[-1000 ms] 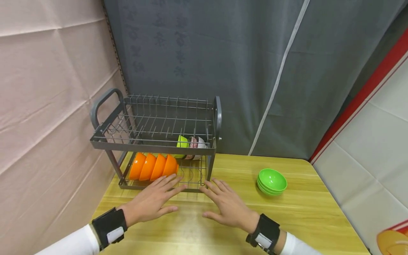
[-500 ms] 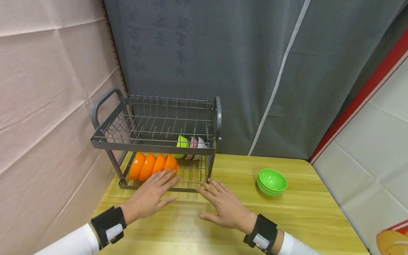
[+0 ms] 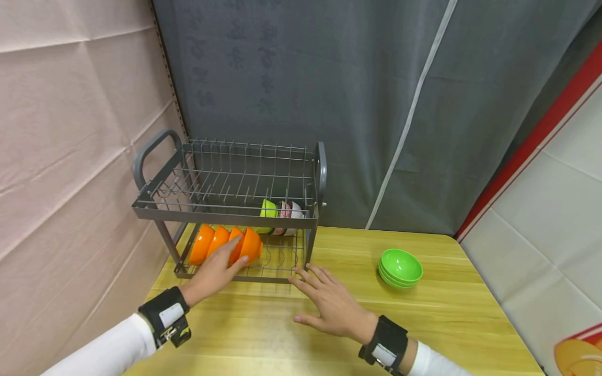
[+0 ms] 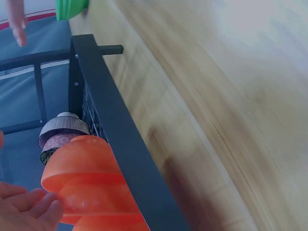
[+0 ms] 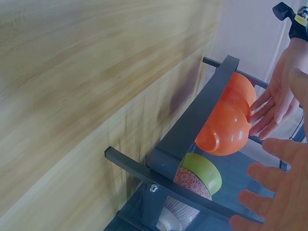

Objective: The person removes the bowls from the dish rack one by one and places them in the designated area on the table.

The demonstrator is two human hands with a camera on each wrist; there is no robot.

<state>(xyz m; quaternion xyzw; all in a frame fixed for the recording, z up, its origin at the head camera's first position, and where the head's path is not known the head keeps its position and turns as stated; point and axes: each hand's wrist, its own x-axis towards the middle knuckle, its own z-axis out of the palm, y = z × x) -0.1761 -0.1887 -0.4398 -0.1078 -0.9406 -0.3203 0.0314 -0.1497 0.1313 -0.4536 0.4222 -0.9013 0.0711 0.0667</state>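
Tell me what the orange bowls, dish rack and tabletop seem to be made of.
Orange bowls: glossy, perhaps plastic or glazed ceramic; bright highlights show, but don't settle it.
Dish rack: probably metal; matte dark-grey frame, thin wires.
Tabletop: wood or wood-look laminate, slightly shiny; grain streaks, soft reflections.

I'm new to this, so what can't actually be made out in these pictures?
- Head view: parts of the orange bowls, hidden by the left hand.
- Head view: part of the pink-patterned bowl, behind the rack's upper front rail.
- Left wrist view: most of the green bowls, cut off by the top edge.
- Head view: writing on the grey curtain, too faint to read.
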